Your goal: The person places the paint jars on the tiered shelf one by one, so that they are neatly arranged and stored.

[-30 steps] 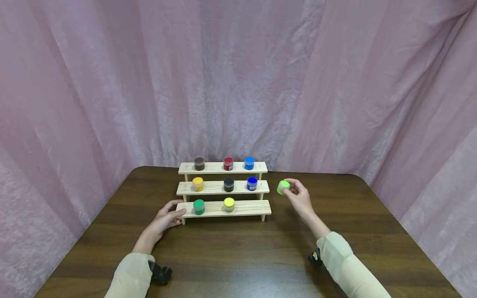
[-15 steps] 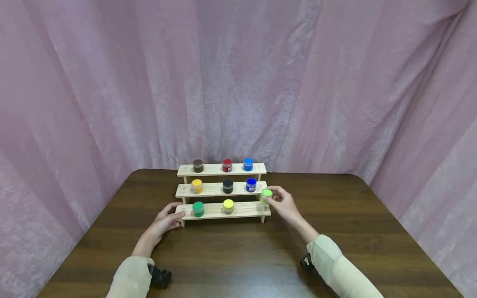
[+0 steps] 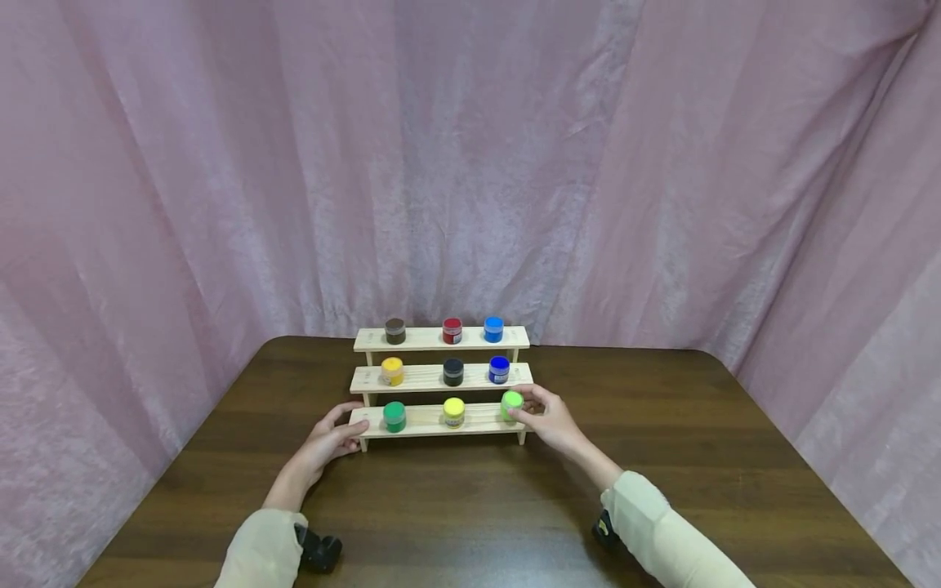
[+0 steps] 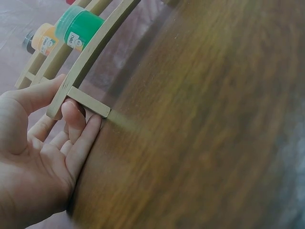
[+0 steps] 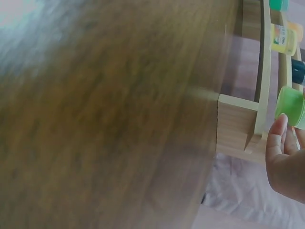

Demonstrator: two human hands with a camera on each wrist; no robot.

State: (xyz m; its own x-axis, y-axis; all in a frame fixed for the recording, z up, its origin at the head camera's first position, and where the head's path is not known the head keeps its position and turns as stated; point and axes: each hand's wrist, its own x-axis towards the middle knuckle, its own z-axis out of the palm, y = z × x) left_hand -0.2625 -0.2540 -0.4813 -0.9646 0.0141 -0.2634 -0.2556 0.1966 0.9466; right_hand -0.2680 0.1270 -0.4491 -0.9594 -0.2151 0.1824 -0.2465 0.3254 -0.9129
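Note:
A pale wooden three-tier display stand (image 3: 481, 418) holds small paint jars. My left hand (image 3: 323, 445) grips the left end of its lowest tier. In the left wrist view the thumb lies on top of the board, with fingers beneath it by the leg (image 4: 89, 102). At the right end of that tier, my right hand (image 3: 555, 423) pinches a light green paint jar (image 3: 511, 403) between thumb and fingers. The jar is upright at board level; whether its base touches the wood I cannot tell. A yellow jar (image 3: 453, 413) and a green jar (image 3: 394, 417) share this tier.
Orange-yellow (image 3: 393, 371), black (image 3: 452, 373) and dark blue (image 3: 499, 370) jars stand on the middle tier. Brown (image 3: 394, 331), red (image 3: 452, 331) and blue (image 3: 493, 330) jars occupy the top one. A brown wooden table (image 3: 441, 514) bears the stand, and a pink curtain (image 3: 470, 163) hangs behind.
My right hand has carried the light green jar leftward and down, from beside the stand to the lowest tier's right end. The left hand keeps its grip on the stand.

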